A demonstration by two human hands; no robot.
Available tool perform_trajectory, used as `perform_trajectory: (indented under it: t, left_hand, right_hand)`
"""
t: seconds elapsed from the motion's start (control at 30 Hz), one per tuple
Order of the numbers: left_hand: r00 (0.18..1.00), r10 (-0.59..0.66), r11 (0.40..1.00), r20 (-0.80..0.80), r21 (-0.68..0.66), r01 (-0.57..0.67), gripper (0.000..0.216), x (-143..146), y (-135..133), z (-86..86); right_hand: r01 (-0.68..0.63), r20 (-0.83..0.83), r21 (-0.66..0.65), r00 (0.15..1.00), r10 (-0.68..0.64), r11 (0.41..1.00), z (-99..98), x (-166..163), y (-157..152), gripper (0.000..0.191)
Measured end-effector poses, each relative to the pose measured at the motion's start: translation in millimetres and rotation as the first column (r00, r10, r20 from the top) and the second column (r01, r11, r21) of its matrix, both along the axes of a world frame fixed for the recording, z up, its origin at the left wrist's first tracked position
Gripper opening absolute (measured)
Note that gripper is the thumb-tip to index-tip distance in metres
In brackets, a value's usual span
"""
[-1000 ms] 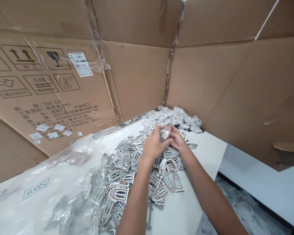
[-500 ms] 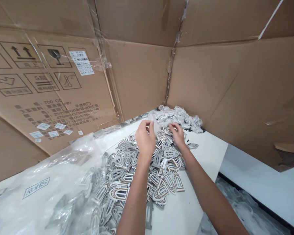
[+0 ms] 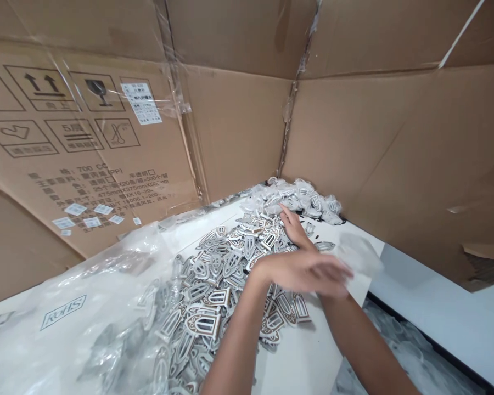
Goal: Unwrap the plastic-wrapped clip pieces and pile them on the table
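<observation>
My left hand point(image 3: 308, 271) is crossed over my right forearm, blurred by motion, with its fingers stretched out to the right. Just beyond those fingertips a small clear plastic bag point(image 3: 359, 253) shows as a pale smear in the air, apparently free of the hand. My right hand point(image 3: 294, 226) reaches to the back of a heap of arched, window-shaped pieces point(image 3: 226, 263), white and grey with brown scrollwork. Its fingers are extended and touch or hover over the pieces; I see nothing held in it.
Behind the heap lie more pieces in clear bags point(image 3: 300, 195). A large plastic sheet marked ROHS point(image 3: 107, 274) covers the left of the white table point(image 3: 288, 356). Cardboard walls point(image 3: 239, 126) stand around the back. Crumpled clear bags point(image 3: 411, 351) fill a space below on the right.
My left hand has swung from above the heap to the right, across my right arm, and the plastic bag has gone with it and come away. My right hand has stretched its fingers out.
</observation>
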State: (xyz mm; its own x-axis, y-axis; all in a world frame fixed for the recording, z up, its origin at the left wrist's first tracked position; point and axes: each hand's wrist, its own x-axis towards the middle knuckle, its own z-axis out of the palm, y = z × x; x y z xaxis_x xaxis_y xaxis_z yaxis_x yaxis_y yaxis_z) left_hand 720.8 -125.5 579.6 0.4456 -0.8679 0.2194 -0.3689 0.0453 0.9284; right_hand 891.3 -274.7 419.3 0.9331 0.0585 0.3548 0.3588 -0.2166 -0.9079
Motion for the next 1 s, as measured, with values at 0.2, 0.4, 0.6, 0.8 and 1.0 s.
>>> perform_trajectory:
  t: [0.2,0.4,0.6,0.8,1.0]
  left_hand:
    - [0.946,0.261,0.901,0.192,0.305,-0.310,0.027,4.6,13.0,-17.2]
    - [0.882,0.445,0.865,0.153,0.180,-0.468,0.024,16.5,40.7,-14.4]
    - [0.743,0.652,0.741,0.152,0.081,-0.667,0.022,29.3,55.5,-23.6]
    - [0.613,0.766,0.612,0.193,0.073,-0.788,0.044,38.5,54.8,-41.8]
    - [0.545,0.809,0.535,0.220,0.107,-0.838,0.093,36.9,39.8,-49.3]
  right_hand:
    - [-0.016,0.063,-0.080,0.998,0.021,0.997,1.6,1.2,-2.0,0.055]
    - [0.002,0.068,0.019,0.998,-0.003,1.000,-1.2,3.1,-1.9,0.057]
    - [-0.034,0.069,0.447,0.998,0.004,0.894,16.4,-6.4,3.3,0.073]
    - [-0.163,0.047,0.766,0.979,0.199,0.622,45.1,-24.9,-0.9,0.042]
    - [-0.089,-0.016,0.840,0.982,0.188,0.536,36.5,-27.5,-3.8,0.031]
